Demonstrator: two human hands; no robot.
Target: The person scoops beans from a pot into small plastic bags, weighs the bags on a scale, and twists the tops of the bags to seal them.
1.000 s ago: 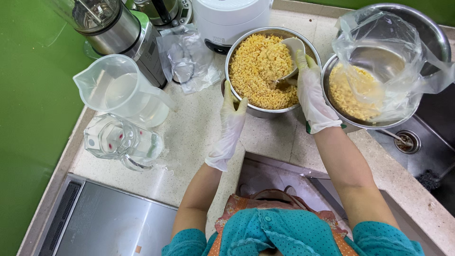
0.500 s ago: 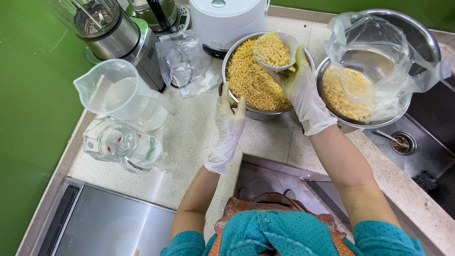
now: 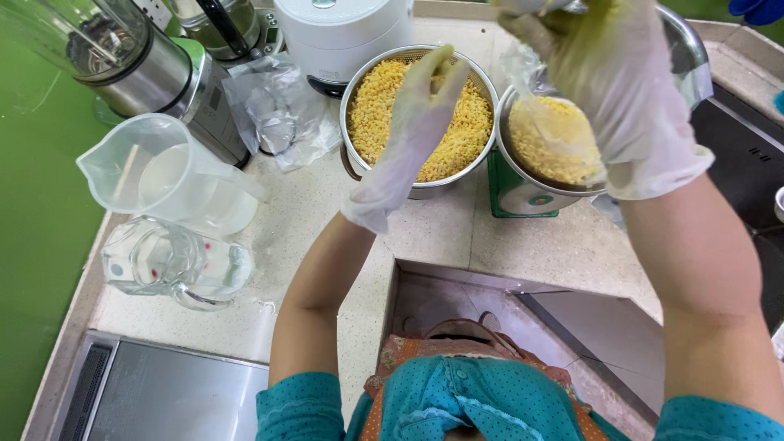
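A round metal strainer bowl [image 3: 349, 96] full of yellow grains [image 3: 376, 122] stands on the counter. My gloved left hand [image 3: 412, 122] hovers over it, fingers straight and holding nothing. My gloved right hand [image 3: 625, 98] is raised close to the camera above a second metal bowl [image 3: 510, 163]. That bowl is lined with a clear plastic bag holding yellow grains [image 3: 555, 139] and rests on a green scale [image 3: 510, 206]. The right hand grips a metal scoop whose edge [image 3: 572, 6] barely shows at the top of the frame.
A blender [image 3: 122, 57], a plastic measuring jug [image 3: 163, 175] and a glass pitcher [image 3: 175, 265] stand at the left. A white cooker [image 3: 343, 28] and crumpled plastic [image 3: 282, 110] sit behind the strainer bowl. A dark sink [image 3: 747, 163] lies at the right. A blue glove [image 3: 759, 8] shows at the top right corner.
My right hand lifted the scoop of grains out of the strainer bowl and carried it right, over the bagged bowl. My left hand rose from the bowl's rim to above the grains.
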